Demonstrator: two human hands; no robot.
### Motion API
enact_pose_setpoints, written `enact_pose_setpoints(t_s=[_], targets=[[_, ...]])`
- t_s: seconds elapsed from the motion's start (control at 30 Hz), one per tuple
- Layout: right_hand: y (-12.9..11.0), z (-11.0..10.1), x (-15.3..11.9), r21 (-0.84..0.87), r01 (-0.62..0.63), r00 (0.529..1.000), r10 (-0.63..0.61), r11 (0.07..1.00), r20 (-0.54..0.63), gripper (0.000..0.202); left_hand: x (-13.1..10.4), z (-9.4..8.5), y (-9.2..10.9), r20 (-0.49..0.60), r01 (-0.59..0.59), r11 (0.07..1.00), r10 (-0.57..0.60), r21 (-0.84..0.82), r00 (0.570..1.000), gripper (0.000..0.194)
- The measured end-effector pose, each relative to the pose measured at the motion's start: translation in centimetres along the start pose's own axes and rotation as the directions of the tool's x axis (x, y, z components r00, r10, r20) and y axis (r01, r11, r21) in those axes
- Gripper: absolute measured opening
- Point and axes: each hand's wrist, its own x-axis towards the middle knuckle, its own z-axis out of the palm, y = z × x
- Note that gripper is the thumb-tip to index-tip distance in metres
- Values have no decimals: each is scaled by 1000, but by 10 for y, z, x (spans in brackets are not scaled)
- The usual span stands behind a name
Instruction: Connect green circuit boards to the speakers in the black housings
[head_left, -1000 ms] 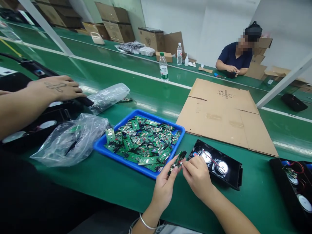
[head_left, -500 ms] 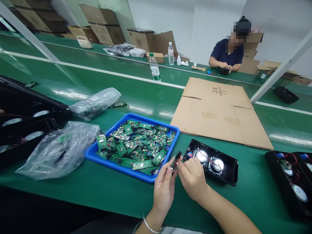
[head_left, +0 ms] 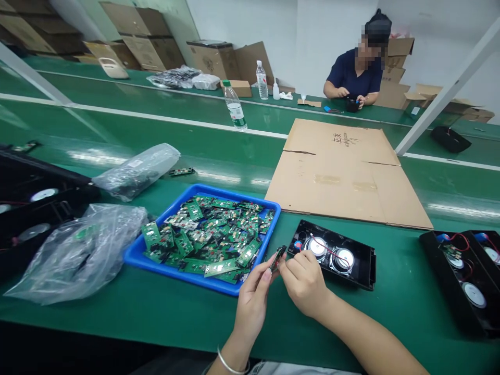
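Observation:
My left hand (head_left: 252, 299) pinches a small circuit board (head_left: 278, 255), tilted up over the right edge of the blue tray (head_left: 179, 276). Against the board's near side, the fingers of my right hand (head_left: 304, 284) are closed; whatever lies between them is hidden. Several loose green circuit boards (head_left: 221, 267) fill the tray. Just behind my right hand lies an open black speaker housing (head_left: 363, 265), with two round silver speakers (head_left: 342, 259) and a red wire across them.
Flattened cardboard (head_left: 344, 192) lies behind the housing. More open black housings sit at right (head_left: 464, 276) and left (head_left: 66, 195). Plastic bags (head_left: 78, 250) lie left of the tray. A water bottle (head_left: 235, 112) stands farther back. Across the bench, a person (head_left: 353, 78) handles a small black object.
The view has shifted slightly, so most things sit a little farther left. Both hands stay together at the circuit board. The co-worker's hands have moved apart around the black object.

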Motion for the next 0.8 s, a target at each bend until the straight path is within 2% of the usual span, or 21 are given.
enact_pose_setpoints(t_s=[0.07,0.13,0.2,0.23,0.3,0.37,0.47,0.5,0.53,0.63,0.73,0.8], targets=[[5,-4,1,3,3,999,-3,1000,39,29,3,-5,5,60,58,993,-64,99,996,35],[11,-12,1,64,-50,995,44,997,91,23,5,-8,11,124,155,984,-165,87,978,43],[22,-23,-1,133,-185,971,161,974,176,15,5,-8,15,182,248,968,-248,23,951,54],[29,-30,-2,147,-276,945,240,950,223,13,3,-8,16,208,287,958,-282,7,937,57],[44,-45,-8,104,-458,864,415,883,285,16,0,-4,17,243,335,942,-328,11,913,54],[60,-58,-15,-28,-593,747,563,804,353,17,-5,0,16,259,351,936,-346,30,902,45],[75,-72,-24,-269,-638,538,667,722,516,5,-10,8,13,262,309,950,-308,40,915,39],[76,-74,-27,-310,-626,487,668,716,562,7,-11,11,13,262,292,955,-296,54,918,38],[77,-76,-28,-325,-617,459,663,717,592,10,-12,14,13,260,278,958,-288,76,922,37],[73,-77,-30,-314,-639,436,667,702,604,9,-12,23,13,253,245,958,-277,150,927,36],[70,-77,-29,-278,-701,414,691,657,593,18,-12,34,15,256,211,961,-253,182,933,35],[70,-77,-30,-212,-737,422,681,642,599,21,-11,41,17,248,193,963,-237,189,939,35]])
